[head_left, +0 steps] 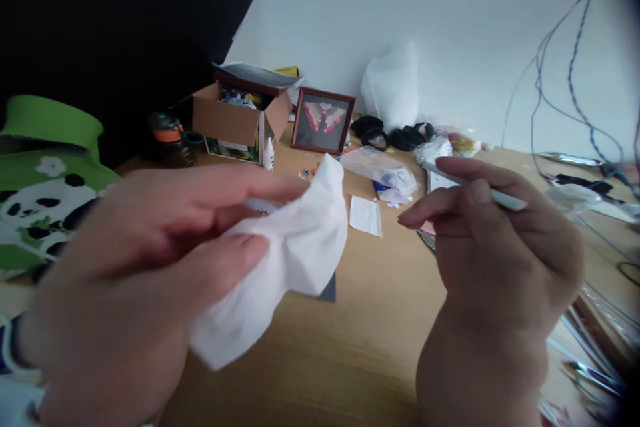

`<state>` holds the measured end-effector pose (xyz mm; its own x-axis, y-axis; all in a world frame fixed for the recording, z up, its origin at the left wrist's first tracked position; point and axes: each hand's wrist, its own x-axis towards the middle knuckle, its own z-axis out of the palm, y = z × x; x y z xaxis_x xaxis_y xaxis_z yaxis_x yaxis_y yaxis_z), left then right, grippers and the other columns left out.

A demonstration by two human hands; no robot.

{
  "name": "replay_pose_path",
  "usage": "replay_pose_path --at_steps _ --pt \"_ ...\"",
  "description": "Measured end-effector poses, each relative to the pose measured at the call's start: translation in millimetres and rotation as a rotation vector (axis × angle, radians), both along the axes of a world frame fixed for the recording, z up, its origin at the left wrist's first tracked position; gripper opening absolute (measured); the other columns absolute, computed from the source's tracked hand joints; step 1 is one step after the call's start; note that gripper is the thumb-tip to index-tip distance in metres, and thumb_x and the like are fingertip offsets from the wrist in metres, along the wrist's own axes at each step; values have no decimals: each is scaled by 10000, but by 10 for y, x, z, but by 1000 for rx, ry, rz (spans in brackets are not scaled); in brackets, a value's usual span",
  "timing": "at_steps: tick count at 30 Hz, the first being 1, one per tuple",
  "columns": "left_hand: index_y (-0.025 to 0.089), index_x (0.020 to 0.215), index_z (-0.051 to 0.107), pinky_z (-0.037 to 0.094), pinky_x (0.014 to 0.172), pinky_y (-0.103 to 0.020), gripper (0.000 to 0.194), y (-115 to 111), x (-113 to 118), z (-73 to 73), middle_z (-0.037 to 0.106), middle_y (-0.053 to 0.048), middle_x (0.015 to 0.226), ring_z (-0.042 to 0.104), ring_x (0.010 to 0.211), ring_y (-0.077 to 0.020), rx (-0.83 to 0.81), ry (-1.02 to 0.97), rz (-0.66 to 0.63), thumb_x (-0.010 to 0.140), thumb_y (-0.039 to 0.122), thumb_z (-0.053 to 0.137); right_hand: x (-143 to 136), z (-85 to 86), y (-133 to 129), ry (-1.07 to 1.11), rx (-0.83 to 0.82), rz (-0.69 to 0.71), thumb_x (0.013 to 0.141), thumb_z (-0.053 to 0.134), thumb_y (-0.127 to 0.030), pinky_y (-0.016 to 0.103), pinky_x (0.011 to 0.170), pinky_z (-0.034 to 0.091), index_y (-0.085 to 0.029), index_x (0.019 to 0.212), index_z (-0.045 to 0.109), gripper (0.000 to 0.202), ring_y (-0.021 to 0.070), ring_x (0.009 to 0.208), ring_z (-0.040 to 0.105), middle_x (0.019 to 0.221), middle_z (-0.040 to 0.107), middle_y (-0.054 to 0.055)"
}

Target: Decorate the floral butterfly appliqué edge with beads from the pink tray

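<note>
My left hand (pixel 150 267) pinches a crumpled white tissue (pixel 295 240) between thumb and fingers, close to the camera. The tissue hangs down to the left and its upper corner points up. On the right, my right hand (pixel 500 247) is closed around a thin whitish stick (pixel 507 200), held between thumb and fingers; its kind cannot be made out. The two hands are apart, both above the wooden table (pixel 370 340). Behind the tissue, a dark grey flat piece (pixel 329 290) is partly hidden.
An open cardboard box (pixel 227 123), a bottle (pixel 170 140), a small white dropper bottle (pixel 269 155) and a picture frame (pixel 323 121) stand at the back. A white packet (pixel 365 215) lies mid-table. Green panda-print fabric (pixel 50 200) is at left; cords (pixel 575 80) hang at right.
</note>
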<state>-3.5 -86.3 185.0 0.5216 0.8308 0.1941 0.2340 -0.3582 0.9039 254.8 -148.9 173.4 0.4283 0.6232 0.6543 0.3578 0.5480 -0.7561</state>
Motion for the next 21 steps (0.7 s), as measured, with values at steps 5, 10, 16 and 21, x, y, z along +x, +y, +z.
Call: replay_pose_path --at_steps 5,10,16,21 --pt "225 1209 715 499 492 -282 416 359 289 62 743 -52 831 687 675 -219 -192 -52 -263 830 361 611 64 21 4 4 17 -14 954 639 -285 304 531 531 -227 1052 736 150 171 554 682 612 697 -11" --pt "212 1161 726 511 522 -302 414 533 505 -113 743 -68 866 680 677 -218 -250 -67 -265 788 372 643 165 -79 79 -36 -96 12 958 642 -325 287 663 595 -229 1086 703 171 138 671 718 725 738 -17" --pt "208 1185 697 439 493 -260 387 494 582 -217 710 -45 820 613 599 -159 -269 2 -399 849 366 588 79 -209 239 -139 -244 282 823 791 -329 326 788 629 -243 1185 618 410 171 954 731 1090 755 53" --pt "192 1186 669 464 537 -267 371 503 702 -290 689 -37 820 611 639 -156 -241 44 -509 879 375 567 39 -261 320 -118 -301 293 803 750 -264 260 658 575 -214 1136 640 355 116 723 670 842 700 -13"
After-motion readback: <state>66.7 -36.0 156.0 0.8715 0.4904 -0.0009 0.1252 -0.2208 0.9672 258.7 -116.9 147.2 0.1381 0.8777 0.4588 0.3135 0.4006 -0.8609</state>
